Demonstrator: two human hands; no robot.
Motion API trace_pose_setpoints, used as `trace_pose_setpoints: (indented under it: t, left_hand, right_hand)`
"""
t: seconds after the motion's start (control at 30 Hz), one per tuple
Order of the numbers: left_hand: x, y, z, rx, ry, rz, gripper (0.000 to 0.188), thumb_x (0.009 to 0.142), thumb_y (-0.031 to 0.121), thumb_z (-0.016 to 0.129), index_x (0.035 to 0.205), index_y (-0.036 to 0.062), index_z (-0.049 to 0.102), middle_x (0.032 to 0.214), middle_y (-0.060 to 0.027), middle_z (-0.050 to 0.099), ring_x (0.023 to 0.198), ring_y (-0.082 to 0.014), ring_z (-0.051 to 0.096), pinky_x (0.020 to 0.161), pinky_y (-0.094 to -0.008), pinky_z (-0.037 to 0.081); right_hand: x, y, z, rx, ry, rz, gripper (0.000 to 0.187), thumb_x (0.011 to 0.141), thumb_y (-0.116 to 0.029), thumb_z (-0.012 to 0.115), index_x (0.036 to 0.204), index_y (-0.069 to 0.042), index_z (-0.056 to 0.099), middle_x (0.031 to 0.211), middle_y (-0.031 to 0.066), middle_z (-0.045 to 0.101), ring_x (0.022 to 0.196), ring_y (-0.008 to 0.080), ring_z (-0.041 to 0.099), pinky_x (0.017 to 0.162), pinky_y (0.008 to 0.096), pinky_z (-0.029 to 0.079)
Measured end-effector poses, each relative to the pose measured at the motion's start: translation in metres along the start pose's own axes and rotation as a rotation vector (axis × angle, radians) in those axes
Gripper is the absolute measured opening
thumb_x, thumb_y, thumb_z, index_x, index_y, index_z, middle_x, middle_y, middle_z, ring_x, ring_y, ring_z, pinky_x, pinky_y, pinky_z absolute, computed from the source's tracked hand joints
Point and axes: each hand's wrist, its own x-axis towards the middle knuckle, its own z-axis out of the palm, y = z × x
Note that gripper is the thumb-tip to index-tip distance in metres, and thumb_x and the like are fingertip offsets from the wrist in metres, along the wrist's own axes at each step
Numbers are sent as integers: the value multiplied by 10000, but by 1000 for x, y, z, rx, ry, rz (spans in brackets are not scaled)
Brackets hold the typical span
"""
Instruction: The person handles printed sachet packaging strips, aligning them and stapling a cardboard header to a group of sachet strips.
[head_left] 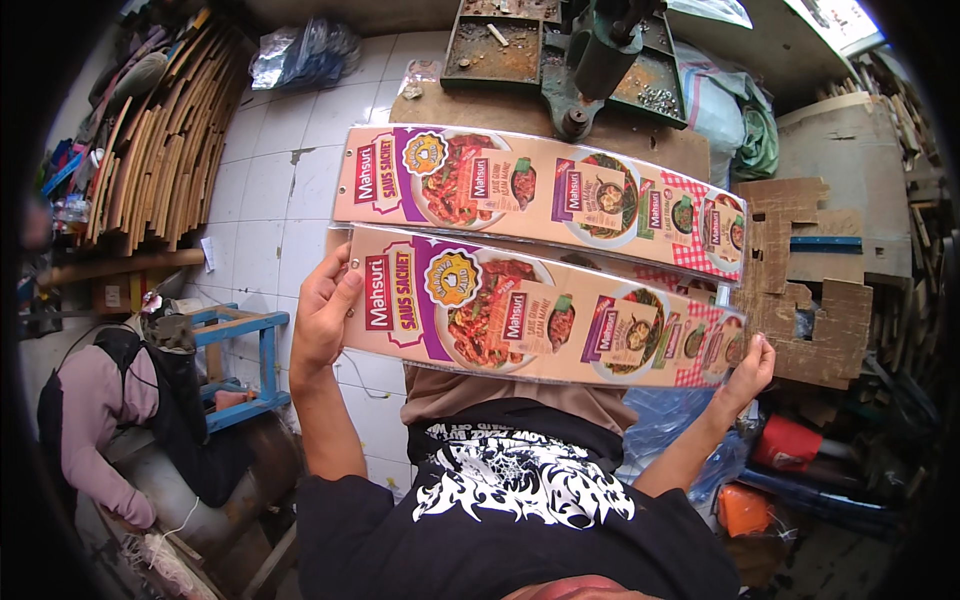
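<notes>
A long printed display banner (560, 325), beige and purple with pictures of food, is stretched between my two hands in front of my body. My left hand (322, 308) closes on its left end, thumb over the front beside a small metal eyelet. At the lower right corner, my right hand (750, 370) pinches the edge between thumb and fingers. Just beyond it, a matching banner (540, 185) lies on the wooden workbench (450, 108), with eyelets showing at its left end. The held banner tilts slightly down to the right and hides part of the bench.
A green metal hand press (598, 65) stands at the back, with parts trays (492, 55) holding small metal pieces. Notched brown boards (830, 340) lie right of the banners. At left are stacked boards (165, 120), a blue frame (262, 370) and a person's pink-and-black clothing (95, 420).
</notes>
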Motion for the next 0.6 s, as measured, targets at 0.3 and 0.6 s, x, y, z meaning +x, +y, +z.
trace_pose_setpoints:
  t: [0.3, 0.6]
  left_hand:
    - [18, 33, 62, 79, -325, -43, 372, 1013, 109, 524, 1330, -82, 491, 1148, -133, 667, 1026, -133, 644, 889, -259, 523]
    - [22, 51, 97, 23, -440, -127, 301, 1001, 53, 530, 1265, -91, 544, 1062, -96, 678, 938, -93, 638, 828, -244, 533]
  right_hand:
    - [-94, -134, 94, 200, -387, -302, 123, 984, -43, 512, 972, 26, 614, 1000, 130, 675, 866, 177, 648, 806, 310, 526]
    - [-148, -191, 160, 191, -929, -805, 124, 817, -3, 720, 860, -2, 603, 865, 137, 669, 772, 269, 644, 680, 341, 518]
